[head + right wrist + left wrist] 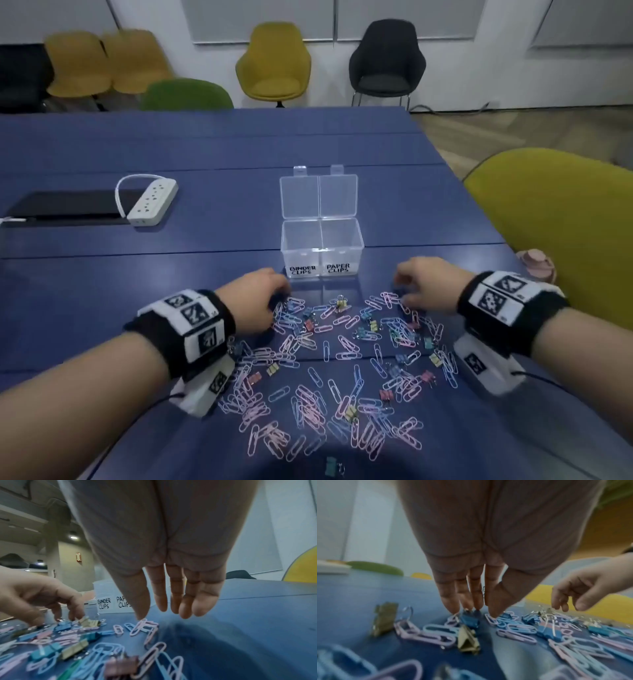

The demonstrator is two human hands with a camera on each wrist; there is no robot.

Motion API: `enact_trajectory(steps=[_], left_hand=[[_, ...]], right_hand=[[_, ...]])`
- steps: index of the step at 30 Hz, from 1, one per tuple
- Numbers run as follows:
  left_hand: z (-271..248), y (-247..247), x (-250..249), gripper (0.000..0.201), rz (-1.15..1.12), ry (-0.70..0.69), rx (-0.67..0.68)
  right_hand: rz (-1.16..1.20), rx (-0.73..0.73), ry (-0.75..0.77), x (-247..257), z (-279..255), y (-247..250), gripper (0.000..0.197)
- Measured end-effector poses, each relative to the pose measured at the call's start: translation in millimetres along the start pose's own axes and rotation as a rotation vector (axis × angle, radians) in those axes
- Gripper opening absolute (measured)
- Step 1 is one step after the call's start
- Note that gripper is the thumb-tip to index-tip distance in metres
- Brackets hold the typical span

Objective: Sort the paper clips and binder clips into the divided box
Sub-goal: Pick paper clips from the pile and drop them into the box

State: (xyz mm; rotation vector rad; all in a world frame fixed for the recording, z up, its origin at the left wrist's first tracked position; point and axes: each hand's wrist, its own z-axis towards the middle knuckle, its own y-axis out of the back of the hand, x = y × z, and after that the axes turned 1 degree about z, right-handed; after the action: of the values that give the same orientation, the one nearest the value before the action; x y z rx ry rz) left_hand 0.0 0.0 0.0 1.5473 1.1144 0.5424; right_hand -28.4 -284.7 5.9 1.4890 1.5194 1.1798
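Observation:
A clear divided box (322, 246) stands open on the blue table, its left half labelled BINDER CLIPS and its right half PAPER CLIPS; I see no clips inside. In front of it lies a spread of pastel paper clips (308, 407) mixed with small binder clips (342, 303). My left hand (281, 298) reaches down at the pile's far left. Its straight fingertips (453, 609) and thumb touch the clips on either side of a blue binder clip (469, 620). My right hand (399, 291) hovers at the far right, fingers straight, with the thumb tip on a pink paper clip (142, 625).
A white power strip (152, 202) and a black flat panel (65, 205) lie at the left. A yellow-green chair (555, 219) stands close by the table's right edge, with a pink object (536, 265) beside it. More chairs line the far wall.

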Motion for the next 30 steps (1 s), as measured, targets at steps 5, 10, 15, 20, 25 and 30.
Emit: enact_trajectory(steps=[5, 10, 15, 20, 25, 30], left_hand=[[9, 3, -9, 0.055, 0.073, 0.051, 0.076], [16, 0, -18, 0.041, 0.105, 0.067, 0.039], [17, 0, -17, 0.026, 0.016, 0.077, 0.063], [10, -1, -15, 0.031, -0.055, 0.068, -0.023], [-10, 6, -9, 0.036, -0.077, 0.114, -0.137], [-39, 10, 3, 0.019, -0.429, 0.135, -0.278]], right_hand=[[0.061, -0.013, -0.021, 14, 7, -6, 0.045], [0.017, 0.008, -0.035, 31, 13, -10, 0.032], [-0.057, 0.034, -0.013, 39, 13, -11, 0.022], [-0.019, 0.014, -0.026, 40, 5, -11, 0.015], [0.128, -0.056, -0.064, 39, -12, -8, 0.013], [0.667, -0.125, -0.108, 22, -39, -4, 0.006]])
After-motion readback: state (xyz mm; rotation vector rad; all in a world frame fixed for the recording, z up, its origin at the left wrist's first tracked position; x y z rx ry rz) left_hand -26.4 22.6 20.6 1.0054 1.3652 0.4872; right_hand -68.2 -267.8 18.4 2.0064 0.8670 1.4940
